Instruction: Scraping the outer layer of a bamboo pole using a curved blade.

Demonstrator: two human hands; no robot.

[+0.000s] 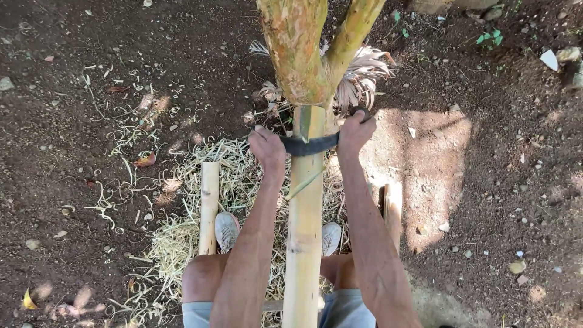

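Dark brown dirt ground [91,255] lies all around, with a heap of pale curly wood shavings [182,231] under the person's feet. The left hand [267,147] and right hand [355,132] each have fingers clamped on one end of a dark curved scraping blade [308,144], laid across a long pale yellow bamboo pole [303,243] that leans on a forked tree trunk [303,54]. It looks like peeling is under way, and the next pull needs both hands drawing evenly down the pole

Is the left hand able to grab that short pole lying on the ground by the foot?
Probably yes, but not right now. The left hand is gripping one end of the dark blade across the long pole. The short pole lies bare on the shavings just left of that arm, with nothing covering it.
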